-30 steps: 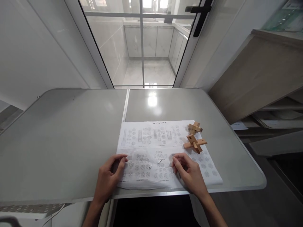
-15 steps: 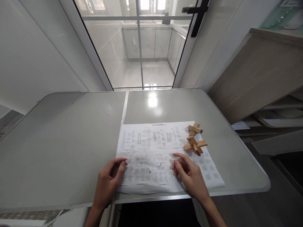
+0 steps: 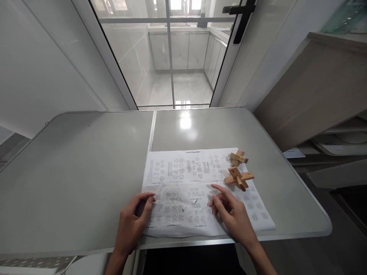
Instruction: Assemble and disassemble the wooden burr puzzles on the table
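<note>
White paper lies beneath both hands: a printed sheet (image 3: 172, 184) spread on the near part of the worktop (image 3: 80, 172). The left hand (image 3: 134, 217) comes over the sheet's left edge with thumb and forefinger tips close together; whether they pinch anything cannot be told. The right hand (image 3: 233, 214) rests over the right half, its forefinger stretched forward, the thumb apart from it and the other fingers curled.

Just beyond the right hand, a crossed wooden block (image 3: 239, 178) numbered 2 and 1 sits towards the sheet's right edge. Behind it, near the far right corner, stands a smaller wooden cross (image 3: 239, 157) with a dark mark too small to read. Rows of small grey figures cover the paper, which is creased in its near half.

A pale strip (image 3: 152, 130) divides the grey worktop, running left of the sheet. Farther out are a glazed door (image 3: 170, 61) with a black handle (image 3: 242, 21) and, to the right, a wooden shelf unit (image 3: 309, 88).
</note>
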Tool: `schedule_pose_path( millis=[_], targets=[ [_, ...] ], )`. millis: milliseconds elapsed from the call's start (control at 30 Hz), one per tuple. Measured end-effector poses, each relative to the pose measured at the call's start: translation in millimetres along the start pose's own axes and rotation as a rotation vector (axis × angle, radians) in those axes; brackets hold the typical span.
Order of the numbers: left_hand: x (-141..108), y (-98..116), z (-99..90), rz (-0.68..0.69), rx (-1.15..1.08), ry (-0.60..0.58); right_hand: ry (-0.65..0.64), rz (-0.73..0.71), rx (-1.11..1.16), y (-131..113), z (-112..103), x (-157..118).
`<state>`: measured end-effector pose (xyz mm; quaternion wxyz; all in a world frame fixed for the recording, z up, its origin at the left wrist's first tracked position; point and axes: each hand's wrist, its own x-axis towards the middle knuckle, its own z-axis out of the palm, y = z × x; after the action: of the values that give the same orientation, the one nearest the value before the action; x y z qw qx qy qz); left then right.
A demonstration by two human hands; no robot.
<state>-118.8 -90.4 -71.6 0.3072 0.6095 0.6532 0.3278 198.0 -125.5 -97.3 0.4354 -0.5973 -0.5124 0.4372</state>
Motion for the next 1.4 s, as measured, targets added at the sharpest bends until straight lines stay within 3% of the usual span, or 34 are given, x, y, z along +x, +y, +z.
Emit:
schedule_pose_path(
  millis=[367, 800, 1200, 1400],
  targets=[
    [-3, -2, -0.6, 0.01, -0.01, -0.001, -0.096, 0.101, 0.033, -9, -3, 21],
    [-3, -5, 0.8, 0.027, -0.03, -0.009, 0.083, 0.256, 0.25, -15, -4, 37],
    [-4, -8, 0.0, 0.039, -0.04, -0.012, 0.213, 0.22, 0.275, -3, -22, 46],
    [-5, -10, 0.5, 0.046, -0.046, -0.013, 0.182, 0.199, 0.241, -4, -25, 51]
  ],
)
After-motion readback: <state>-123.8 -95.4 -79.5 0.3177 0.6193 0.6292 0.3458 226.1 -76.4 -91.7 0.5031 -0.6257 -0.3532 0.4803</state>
